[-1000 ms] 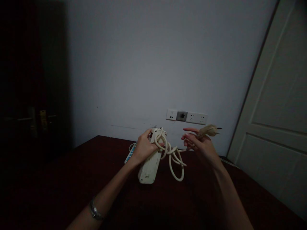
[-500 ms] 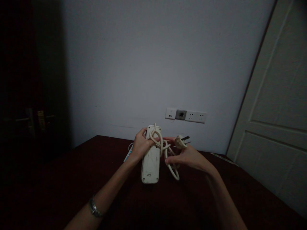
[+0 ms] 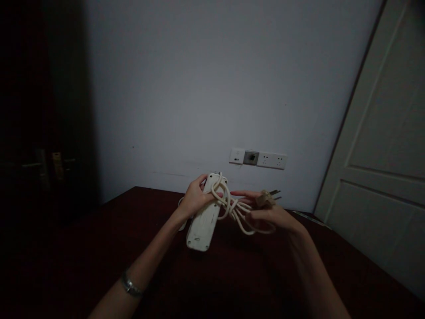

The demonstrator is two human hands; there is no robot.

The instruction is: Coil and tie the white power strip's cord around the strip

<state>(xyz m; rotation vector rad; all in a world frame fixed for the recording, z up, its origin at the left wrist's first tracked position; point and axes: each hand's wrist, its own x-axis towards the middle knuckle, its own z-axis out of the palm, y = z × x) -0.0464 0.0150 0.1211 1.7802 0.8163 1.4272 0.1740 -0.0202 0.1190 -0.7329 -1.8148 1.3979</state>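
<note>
My left hand [image 3: 194, 199] is closed round the upper end of a cream power strip [image 3: 202, 221], which hangs tilted above the dark table [image 3: 99, 248]. Its cream cord [image 3: 237, 212] is looped and knotted near the strip's top and runs right to my right hand [image 3: 265, 212]. That hand pinches the cord just behind the plug [image 3: 267, 197], whose metal prongs point right. Both hands are raised above the table.
A white wall socket panel [image 3: 258, 159] is on the wall behind my hands. A white door [image 3: 385, 168] stands at the right. A dark door with a handle [image 3: 56, 166] is at the left. Something pale lies on the table behind the strip, mostly hidden.
My right hand came in to the strip with the plug, then drew back to the right, pulling the cord loops out sideways. The strip's lower end swung left.
</note>
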